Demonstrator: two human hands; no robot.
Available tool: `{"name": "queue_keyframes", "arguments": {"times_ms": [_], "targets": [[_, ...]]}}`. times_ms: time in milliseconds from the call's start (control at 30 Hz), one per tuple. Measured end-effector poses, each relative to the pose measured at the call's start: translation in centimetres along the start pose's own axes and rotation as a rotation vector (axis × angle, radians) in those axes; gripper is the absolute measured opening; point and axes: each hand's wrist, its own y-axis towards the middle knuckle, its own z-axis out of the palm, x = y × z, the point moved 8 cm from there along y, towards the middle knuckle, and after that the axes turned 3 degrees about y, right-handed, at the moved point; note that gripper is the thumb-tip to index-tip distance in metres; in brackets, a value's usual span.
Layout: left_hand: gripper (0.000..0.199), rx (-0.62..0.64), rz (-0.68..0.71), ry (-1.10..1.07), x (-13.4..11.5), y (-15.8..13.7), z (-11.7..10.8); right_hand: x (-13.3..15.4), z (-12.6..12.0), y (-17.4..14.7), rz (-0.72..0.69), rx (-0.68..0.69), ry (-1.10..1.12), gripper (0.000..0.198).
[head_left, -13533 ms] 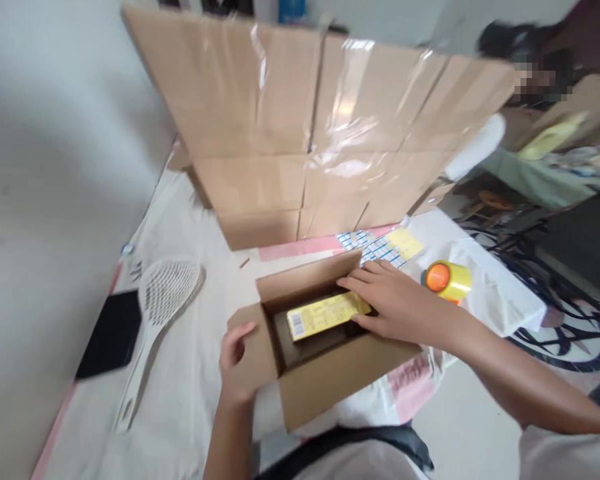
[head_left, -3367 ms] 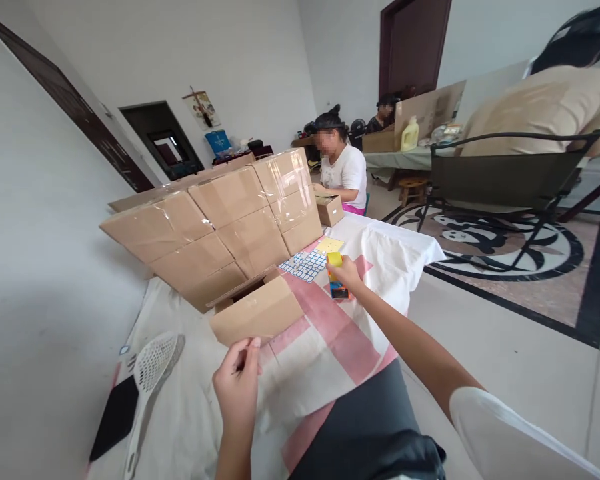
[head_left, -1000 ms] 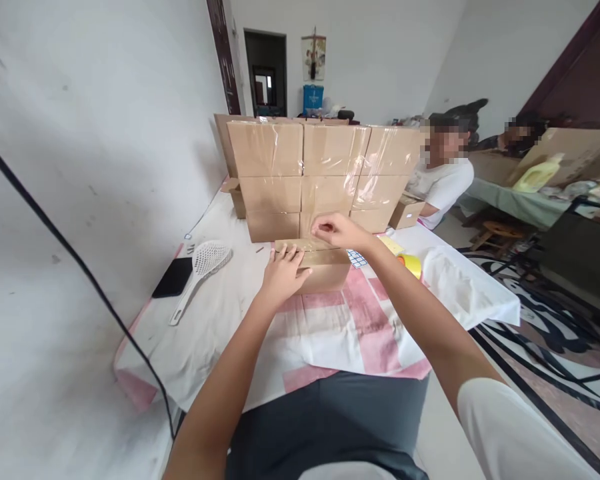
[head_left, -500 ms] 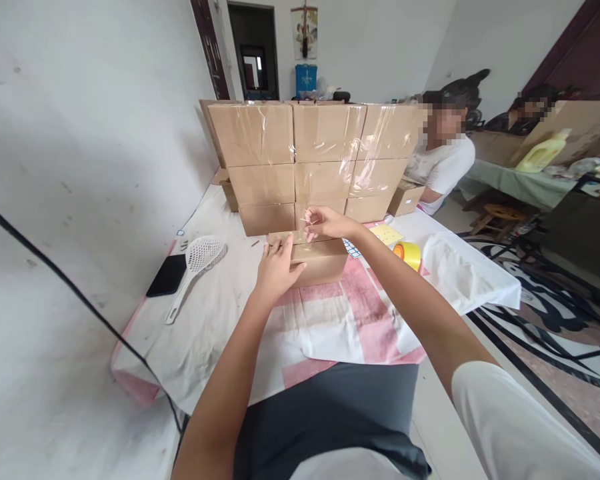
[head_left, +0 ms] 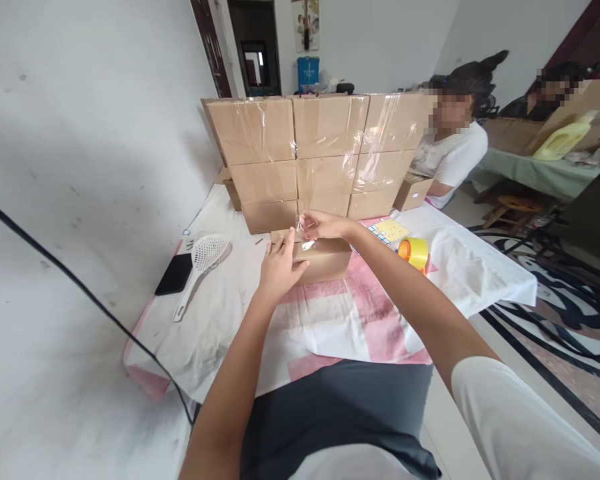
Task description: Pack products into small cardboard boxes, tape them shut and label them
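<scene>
A small cardboard box (head_left: 325, 262) lies on the cloth-covered table in front of me. My left hand (head_left: 279, 265) rests on its left end, fingers stretched out over the top and thumb on the near side. Over the top of the box, my right hand (head_left: 316, 225) is closed in a pinch on a thin, shiny strip of clear tape (head_left: 299, 225). How far the strip reaches is hard to make out. A bright white glint (head_left: 307, 245) shows on the box top below the right hand.
Behind the box stands a wall of stacked cardboard boxes (head_left: 263, 133) wrapped in clear tape. A white slotted skimmer (head_left: 207, 252) and black phone (head_left: 174, 275) lie left. On the right are a yellow tape roll (head_left: 416, 252) and sticker sheet (head_left: 391, 230). Another person (head_left: 453, 153) sits beyond.
My right hand has shifted slightly left, nearer my left hand, still pinching the strip. A white glint now shows on the box top. The camera view has shifted a little.
</scene>
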Motion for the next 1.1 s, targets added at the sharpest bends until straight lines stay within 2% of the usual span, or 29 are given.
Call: {"name": "queue_keyframes", "arguments": {"times_ms": [100, 200, 633, 933, 1100], "targets": [[0.092, -0.009, 0.004, -0.011, 0.0, -0.1, 0.0, -0.8, 0.1, 0.2, -0.001, 0.018, 0.024, 0.041], [0.087, -0.019, 0.012, 0.004, 0.0, -0.2, 0.0, -1.1, 0.0, 0.3, -0.034, 0.023, 0.068, 0.04], [0.082, -0.006, -0.005, 0.01, -0.2, -0.2, -0.1, -0.9, 0.6, -0.3, -0.027, 0.072, 0.131, 0.04], [0.048, 0.096, 0.09, 0.108, -0.2, -0.6, 0.2, -1.3, 0.5, 0.0, -0.011, 0.053, 0.089, 0.041], [0.045, 0.118, 0.105, 0.146, -0.2, -0.7, 0.5, -1.4, 0.7, 0.0, 0.017, 0.042, -0.002, 0.044]]}}
